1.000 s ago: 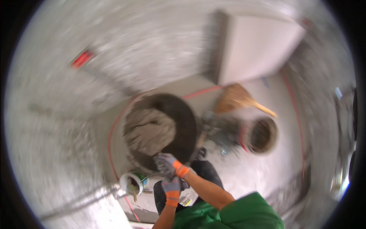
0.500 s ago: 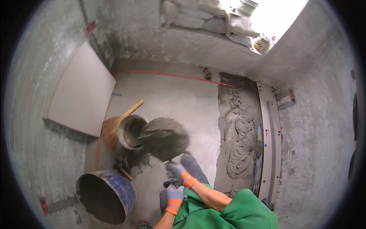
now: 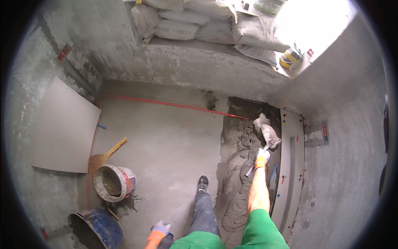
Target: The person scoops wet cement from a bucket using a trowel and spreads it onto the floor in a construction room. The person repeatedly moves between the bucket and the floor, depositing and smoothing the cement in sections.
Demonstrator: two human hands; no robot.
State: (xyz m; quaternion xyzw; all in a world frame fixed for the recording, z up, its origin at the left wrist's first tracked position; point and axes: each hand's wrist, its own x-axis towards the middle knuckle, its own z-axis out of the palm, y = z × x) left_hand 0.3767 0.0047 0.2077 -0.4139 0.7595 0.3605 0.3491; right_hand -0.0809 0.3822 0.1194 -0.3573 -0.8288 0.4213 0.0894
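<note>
Taken from the middle of the view, sacks (image 3: 178,30) were piled along the sill at twelve o'clock, and a yellow-banded can (image 3: 289,59) stood on it at two. A pale panel (image 3: 66,128) leaned against the wall at nine o'clock. Below it, between eight and nine, the broom (image 3: 117,147) lay partly behind the tilted bucket (image 3: 127,180), which sat at eight; the blue tub (image 3: 103,228) tipped on its side lay between seven and eight. A red line (image 3: 166,102) crossed the floor from near ten o'clock to three. Rough mortar (image 3: 234,203) covered the floor at four to five o'clock, hemmed in on its far side by a slab (image 3: 292,124), whose edge stood just beside the shovel (image 3: 270,135) and left little room there. A blue strip (image 3: 274,172) lay between mortar and slab. The right hand (image 3: 261,158), gloved, was closed around the shovel's handle, over the mortar; the blade was at one o'clock from it, the handle's end at seven. The left hand (image 3: 161,229), also gloved, was loosely open beside the person's leg, with the shovel well away at nearly two o'clock from it.
</note>
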